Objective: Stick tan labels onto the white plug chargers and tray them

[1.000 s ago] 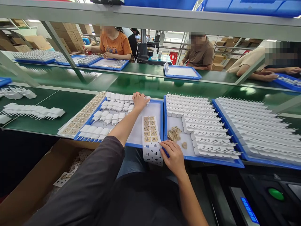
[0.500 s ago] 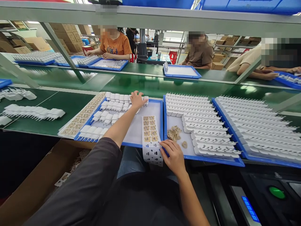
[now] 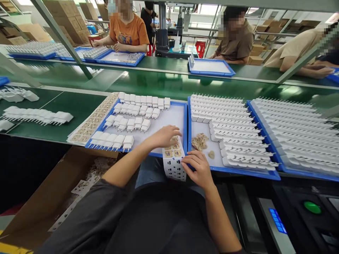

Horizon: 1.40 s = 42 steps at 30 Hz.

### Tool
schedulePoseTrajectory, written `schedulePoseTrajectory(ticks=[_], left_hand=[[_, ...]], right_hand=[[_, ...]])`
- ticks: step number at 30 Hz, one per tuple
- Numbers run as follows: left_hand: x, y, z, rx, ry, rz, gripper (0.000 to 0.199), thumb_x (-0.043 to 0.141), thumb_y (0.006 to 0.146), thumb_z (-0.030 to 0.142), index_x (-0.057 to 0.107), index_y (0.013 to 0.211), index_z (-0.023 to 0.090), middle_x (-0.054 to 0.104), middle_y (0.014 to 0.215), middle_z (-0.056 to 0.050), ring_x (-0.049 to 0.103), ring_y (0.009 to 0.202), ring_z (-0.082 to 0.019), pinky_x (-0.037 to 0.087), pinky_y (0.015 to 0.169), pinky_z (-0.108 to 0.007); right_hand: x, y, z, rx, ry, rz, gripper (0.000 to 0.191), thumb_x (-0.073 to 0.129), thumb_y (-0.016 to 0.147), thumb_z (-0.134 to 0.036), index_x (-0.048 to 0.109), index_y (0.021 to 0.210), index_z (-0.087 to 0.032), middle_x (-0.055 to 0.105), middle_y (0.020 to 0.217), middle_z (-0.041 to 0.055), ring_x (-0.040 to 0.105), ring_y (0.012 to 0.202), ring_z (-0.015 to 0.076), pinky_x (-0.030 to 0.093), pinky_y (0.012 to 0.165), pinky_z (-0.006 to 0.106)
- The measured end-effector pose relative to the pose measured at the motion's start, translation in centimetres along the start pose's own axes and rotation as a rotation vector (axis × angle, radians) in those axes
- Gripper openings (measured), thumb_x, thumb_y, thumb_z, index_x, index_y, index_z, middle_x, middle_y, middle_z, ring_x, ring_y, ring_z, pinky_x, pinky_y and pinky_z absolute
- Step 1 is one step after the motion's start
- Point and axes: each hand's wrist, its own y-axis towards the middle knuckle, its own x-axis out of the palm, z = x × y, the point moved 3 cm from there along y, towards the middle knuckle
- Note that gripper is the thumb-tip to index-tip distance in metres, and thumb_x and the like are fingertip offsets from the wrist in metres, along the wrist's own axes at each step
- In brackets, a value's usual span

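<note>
My left hand is over the upper part of a sheet of tan stickers, palm down with its fingers stretched out and apart; it covers some stickers. My right hand has its fingertips closed at the sheet's right edge; the thumb's grip is partly hidden. The sheet lies on the front of a blue-rimmed tray, and its peeled white end, printed with dark marks, curls down over the edge. White plug adapters lie in rows in that tray, pins toward me.
To the right, two blue trays hold white adapters in dense rows, pins up. Tan scraps lie in the nearer one. More sticker sheets are stacked left. Below stands a cardboard box with paper waste. Co-workers sit across the green bench.
My left hand has come back from the far row of adapters to the sticker sheet. My right hand stays at the sheet's edge. The view has tilted down.
</note>
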Motion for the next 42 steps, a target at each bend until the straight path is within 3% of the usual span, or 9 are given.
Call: schedulePoseTrajectory(ticks=[3,7,14,17,24,30,35,38,42], left_hand=[[2.9,-2.3,1.3,0.054,-0.019,-0.015,0.042,0.061,0.097,0.032,0.064,0.138,0.020,0.048,0.159,-0.015,0.043,0.148,-0.033,0.036,0.123,-0.049],[4.6,-4.1,1.2,0.040,-0.106,0.068,0.042,0.053,0.102,0.033,0.060,0.142,0.020,0.053,0.155,-0.016,0.048,0.146,-0.030,0.037,0.123,-0.049],[5.4,-6.1,1.8,0.018,-0.184,0.149,0.038,0.047,0.103,0.027,0.064,0.136,0.021,0.058,0.150,-0.014,0.052,0.143,-0.028,0.040,0.122,-0.049],[5.5,-6.0,1.9,0.009,-0.167,0.151,0.038,0.046,0.104,0.028,0.064,0.136,0.020,0.058,0.150,-0.014,0.053,0.142,-0.028,0.040,0.122,-0.048],[5.4,-5.6,1.8,0.005,-0.161,0.140,0.039,0.045,0.104,0.030,0.063,0.136,0.019,0.059,0.150,-0.012,0.052,0.143,-0.027,0.039,0.123,-0.047],[5.7,-4.3,1.3,-0.039,-0.119,0.112,0.042,0.045,0.105,0.032,0.061,0.139,0.014,0.053,0.155,-0.015,0.045,0.148,-0.030,0.034,0.126,-0.049],[4.8,-2.7,0.9,-0.134,-0.076,0.155,0.042,0.049,0.102,0.027,0.058,0.141,0.014,0.052,0.155,-0.017,0.046,0.147,-0.031,0.035,0.125,-0.048],[3.2,-0.3,2.6,-0.075,-0.093,0.250,0.041,0.049,0.103,0.033,0.057,0.141,0.019,0.055,0.152,-0.015,0.050,0.142,-0.030,0.040,0.120,-0.048],[1.9,5.4,7.0,0.125,-0.100,0.308,0.046,0.060,0.098,0.043,0.058,0.138,0.019,0.058,0.144,-0.015,0.052,0.136,-0.032,0.044,0.114,-0.047]], right_hand=[[0.4,0.1,0.1,0.061,-0.108,-0.013,0.016,0.064,0.096,-0.022,0.071,0.111,-0.024,0.078,0.110,0.0070,0.067,0.112,0.0279,0.051,0.098,0.047],[0.9,-0.1,0.1,0.094,-0.172,-0.101,0.017,0.065,0.096,-0.028,0.072,0.111,-0.025,0.073,0.127,0.0088,0.061,0.125,0.0324,0.048,0.105,0.053],[0.8,0.1,-0.2,0.156,-0.058,-0.190,0.033,0.069,0.093,-0.040,0.070,0.124,-0.028,0.071,0.131,0.0098,0.057,0.134,0.0336,0.046,0.112,0.058],[1.1,0.5,-0.3,0.179,-0.049,-0.199,0.028,0.068,0.095,-0.041,0.072,0.119,-0.027,0.072,0.128,0.0097,0.058,0.132,0.0334,0.046,0.112,0.058],[2.1,1.5,-0.2,0.223,0.004,-0.109,0.010,0.061,0.097,-0.023,0.071,0.098,-0.024,0.076,0.111,0.0073,0.063,0.120,0.0294,0.049,0.106,0.052],[0.5,1.3,-0.2,0.248,0.197,-0.050,0.011,0.059,0.098,-0.022,0.069,0.095,-0.025,0.075,0.103,0.0066,0.065,0.109,0.0262,0.052,0.101,0.047],[-2.1,-1.2,1.6,0.381,0.363,0.134,0.008,0.061,0.098,-0.027,0.069,0.098,-0.025,0.072,0.097,0.0059,0.069,0.098,0.0234,0.057,0.091,0.042],[-2.2,-2.3,2.6,0.425,0.406,0.146,0.012,0.061,0.098,-0.033,0.070,0.097,-0.024,0.072,0.093,0.0063,0.070,0.093,0.0238,0.058,0.086,0.041],[-1.9,-2.7,3.0,0.433,0.460,0.146,0.014,0.062,0.097,-0.037,0.069,0.094,-0.024,0.072,0.090,0.0059,0.070,0.091,0.0236,0.059,0.083,0.040]])
